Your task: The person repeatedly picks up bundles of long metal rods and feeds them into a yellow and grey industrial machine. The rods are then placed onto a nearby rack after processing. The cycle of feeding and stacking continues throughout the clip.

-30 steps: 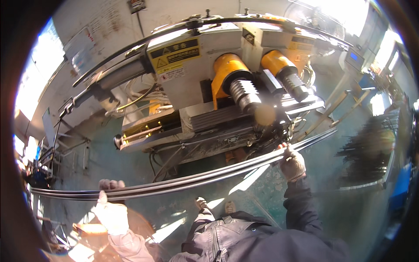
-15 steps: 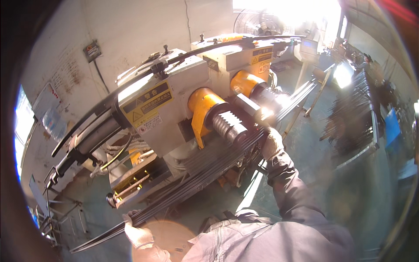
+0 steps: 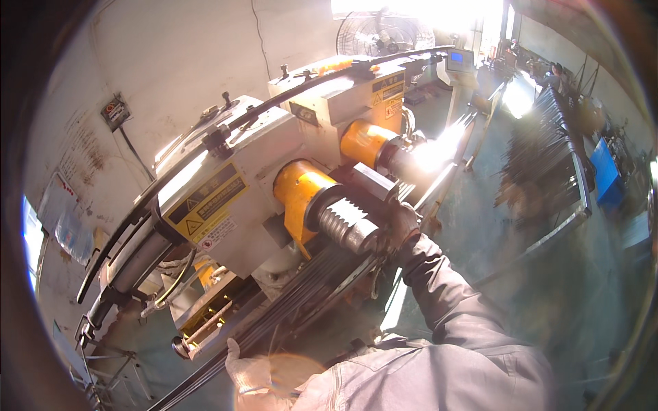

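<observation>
A long bundle of thin dark metal rods (image 3: 279, 316) slants from the lower left up along the front of a machine. Near the lower edge, my left hand (image 3: 248, 370) in a pale glove is against the near side of the bundle, its thumb raised and its other fingers mostly hidden. My right hand (image 3: 403, 229), gloved and in shadow, closes around the rods farther up, beside a ridged dark roller (image 3: 348, 222). That roller sticks out from an orange-yellow housing (image 3: 301, 188) on the grey machine (image 3: 257, 151).
A second orange housing (image 3: 367, 142) sits farther along the machine, near strong glare. Behind stand a large fan (image 3: 384, 34) and a small control box (image 3: 460, 60). To the right, a rack (image 3: 541, 151) holds many dark rods beside a blue panel (image 3: 608, 175). Metal frames (image 3: 120, 373) stand lower left.
The view has shifted. My left hand and the rods' near end sit lower, the end now out of view. My right hand is closer in against the roller, in shadow.
</observation>
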{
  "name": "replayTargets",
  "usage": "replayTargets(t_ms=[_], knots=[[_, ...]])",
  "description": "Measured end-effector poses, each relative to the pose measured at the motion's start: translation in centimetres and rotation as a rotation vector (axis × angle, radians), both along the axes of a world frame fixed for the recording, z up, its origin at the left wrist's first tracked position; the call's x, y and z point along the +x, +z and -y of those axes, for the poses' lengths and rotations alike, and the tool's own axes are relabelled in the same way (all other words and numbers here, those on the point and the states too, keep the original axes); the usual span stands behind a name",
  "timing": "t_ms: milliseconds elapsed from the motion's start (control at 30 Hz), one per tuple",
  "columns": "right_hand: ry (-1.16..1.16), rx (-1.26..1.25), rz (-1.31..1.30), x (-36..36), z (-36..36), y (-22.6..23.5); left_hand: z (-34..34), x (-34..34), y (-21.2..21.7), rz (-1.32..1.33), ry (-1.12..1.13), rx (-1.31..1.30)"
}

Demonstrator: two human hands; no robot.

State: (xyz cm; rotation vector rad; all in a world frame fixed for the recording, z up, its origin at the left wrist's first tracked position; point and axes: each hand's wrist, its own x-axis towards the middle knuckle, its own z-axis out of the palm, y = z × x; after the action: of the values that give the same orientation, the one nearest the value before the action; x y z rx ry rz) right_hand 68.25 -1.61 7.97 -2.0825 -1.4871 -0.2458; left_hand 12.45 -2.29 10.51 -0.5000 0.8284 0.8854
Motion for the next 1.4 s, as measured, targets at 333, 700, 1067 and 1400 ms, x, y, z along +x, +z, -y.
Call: replayTargets(t_ms=[333, 700, 1067, 1400], knots=[[0.032, -0.113, -0.103, 1.5, -2.4, -2.8, 2.1, -7.0, -1.2, -0.511, 0.281, 0.595], [-0.146, -0.459, 0.316, 0.5, -3.5, -4.0, -0.1, 1.5, -4.4, -0.551, -0.022, 0.656], [-0.073, -0.003, 0.028, 2.1, -2.6, -5.8, -1.2, -7.7, -8.0, -0.609, 0.343, 0.699], [-0.105, 0.231, -0.726, 0.1, -0.8, -2.4, -0.4, 9.2, -4.4, -0.490, 0.164, 0.614]])
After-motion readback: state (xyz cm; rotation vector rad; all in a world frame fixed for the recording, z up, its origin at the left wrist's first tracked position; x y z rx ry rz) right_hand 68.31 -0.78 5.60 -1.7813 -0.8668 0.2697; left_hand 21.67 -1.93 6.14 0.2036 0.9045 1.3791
